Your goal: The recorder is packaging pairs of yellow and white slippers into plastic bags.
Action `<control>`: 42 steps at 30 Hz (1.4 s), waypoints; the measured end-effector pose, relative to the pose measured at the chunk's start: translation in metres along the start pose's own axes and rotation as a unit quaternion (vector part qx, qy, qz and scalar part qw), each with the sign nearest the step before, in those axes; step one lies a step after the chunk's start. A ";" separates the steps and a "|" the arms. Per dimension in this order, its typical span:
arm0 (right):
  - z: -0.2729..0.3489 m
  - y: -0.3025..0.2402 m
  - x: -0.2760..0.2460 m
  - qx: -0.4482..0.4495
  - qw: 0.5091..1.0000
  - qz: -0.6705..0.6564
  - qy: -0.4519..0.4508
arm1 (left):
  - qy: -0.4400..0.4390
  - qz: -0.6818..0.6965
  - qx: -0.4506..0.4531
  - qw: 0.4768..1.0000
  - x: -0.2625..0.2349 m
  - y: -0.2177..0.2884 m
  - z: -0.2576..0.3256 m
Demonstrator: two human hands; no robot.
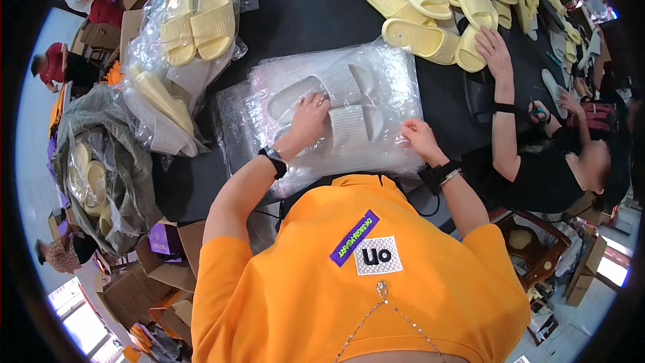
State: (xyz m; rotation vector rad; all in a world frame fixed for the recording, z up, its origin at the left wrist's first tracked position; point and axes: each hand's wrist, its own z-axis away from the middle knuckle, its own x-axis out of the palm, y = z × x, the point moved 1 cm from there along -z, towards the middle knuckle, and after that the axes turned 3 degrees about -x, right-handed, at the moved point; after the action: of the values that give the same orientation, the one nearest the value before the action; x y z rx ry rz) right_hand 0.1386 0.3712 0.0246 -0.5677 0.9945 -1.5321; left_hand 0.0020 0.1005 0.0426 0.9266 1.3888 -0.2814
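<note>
A pair of light grey slippers (348, 121) lies side by side on a stack of clear plastic bags (396, 81) in front of me. I cannot tell whether the pair is inside the top bag or on it. My left hand (309, 119) is closed over the slippers near their straps, fingers bent down onto them. To the right, my right hand (420, 140) is closed in a pinch on the right edge of a plastic bag. Its fingertips are close together, and part of the bag's edge is hidden by them.
Bagged yellow slippers (198, 20) lie at the back left, above a woven sack (124, 148) with more inside. Loose yellow slippers (423, 0) heap at the back right. A co-worker's hand (494, 54) touches that heap, and another person's hand holds scissors (539, 111).
</note>
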 end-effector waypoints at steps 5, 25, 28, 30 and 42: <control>0.000 0.004 -0.017 -0.031 0.998 0.030 0.048 | 0.131 -0.118 0.051 0.983 0.005 -0.080 0.067; 0.025 0.001 -0.006 -0.097 0.991 0.043 -0.085 | 0.266 0.348 -0.126 0.890 -0.200 -0.001 0.009; 0.030 -0.003 0.004 -0.128 0.984 0.081 -0.088 | 0.183 0.100 -0.090 0.974 -0.136 0.044 -0.032; 0.029 0.003 0.006 -0.145 0.980 0.092 -0.095 | 0.049 0.034 -0.055 0.997 -0.075 0.057 -0.052; 0.032 0.012 0.006 -0.166 0.975 0.137 -0.063 | 0.045 -0.159 -0.193 0.967 -0.036 -0.047 -0.056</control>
State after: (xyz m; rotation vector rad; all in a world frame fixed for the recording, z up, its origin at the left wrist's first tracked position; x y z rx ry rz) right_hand 0.1696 0.3566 0.0299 -0.7195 1.1862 -1.0800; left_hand -0.0769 0.0976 0.0628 0.3988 1.6062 -0.1999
